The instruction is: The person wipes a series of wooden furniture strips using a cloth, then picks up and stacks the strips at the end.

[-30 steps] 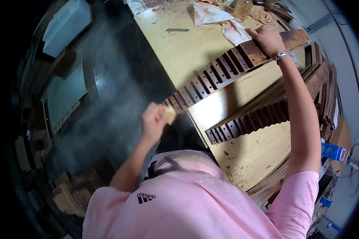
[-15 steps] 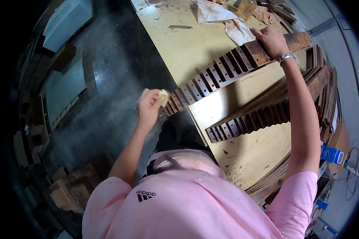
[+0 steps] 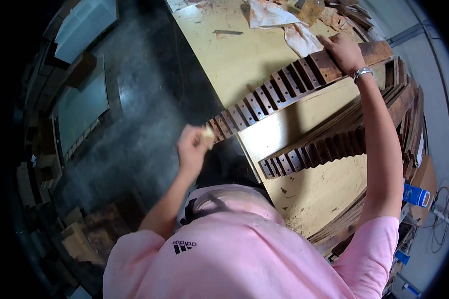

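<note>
A long dark-brown notched wooden piece (image 3: pixel 264 102) slants from the far right toward the middle. Its top face carries a row of slats with small holes. Near its wide far end, my right hand (image 3: pixel 345 52) is closed over it, a metal-banded watch on the wrist. My left hand (image 3: pixel 192 144) pinches a small pale-yellow pad (image 3: pixel 208 137), which looks like sponge, at the narrow near end. Motion blurs the pad, and I cannot tell whether it touches the wood. A second notched piece (image 3: pixel 304 155) lies on the table below, partly behind my right forearm.
The yellowish worktable (image 3: pixel 209 47) bears stained white cloths (image 3: pixel 274 17), a thin flat strip (image 3: pixel 228 32) and an amber-coloured container (image 3: pixel 310 11). More dark wooden pieces (image 3: pixel 409 109) are stacked at the right, near a blue container (image 3: pixel 415 195). A pale panel (image 3: pixel 82 109) and boxes stand at the left.
My left hand with the pad has shifted slightly right and down along the narrow end. My right hand keeps its hold; the whole view has moved slightly.
</note>
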### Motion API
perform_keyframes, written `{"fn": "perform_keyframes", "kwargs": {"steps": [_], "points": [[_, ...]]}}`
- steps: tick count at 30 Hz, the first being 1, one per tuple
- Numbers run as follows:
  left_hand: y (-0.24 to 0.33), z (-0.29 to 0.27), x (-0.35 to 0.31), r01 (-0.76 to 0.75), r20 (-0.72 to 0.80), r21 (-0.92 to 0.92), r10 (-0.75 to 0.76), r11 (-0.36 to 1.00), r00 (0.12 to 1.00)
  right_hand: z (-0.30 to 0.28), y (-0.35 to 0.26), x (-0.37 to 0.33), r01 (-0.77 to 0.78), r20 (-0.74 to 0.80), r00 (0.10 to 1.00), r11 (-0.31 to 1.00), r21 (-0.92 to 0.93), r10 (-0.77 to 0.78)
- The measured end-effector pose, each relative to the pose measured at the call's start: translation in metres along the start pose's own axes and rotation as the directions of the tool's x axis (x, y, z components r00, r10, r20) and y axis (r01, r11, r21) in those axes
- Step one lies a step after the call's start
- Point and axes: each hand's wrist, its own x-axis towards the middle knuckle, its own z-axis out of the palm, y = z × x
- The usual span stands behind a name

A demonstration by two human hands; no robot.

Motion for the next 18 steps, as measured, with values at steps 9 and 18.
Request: {"fn": "perform_keyframes", "kwargs": {"steps": [9, 18], "points": [[-0.017, 0.005, -0.024, 0.077, 0.092, -0.117, -0.067, 0.99, 0.994, 0.0, 0.003, 0.005, -0.022, -0.008, 1.0, 0.998, 0.066, 0.022], [-0.03, 0.0, -0.022, 0.118, 0.105, -0.073, -0.11, 0.99, 0.988, -0.001, 0.003, 0.001, -0.066, 0.008, 0.998, 0.997, 0.05, 0.065]]}}
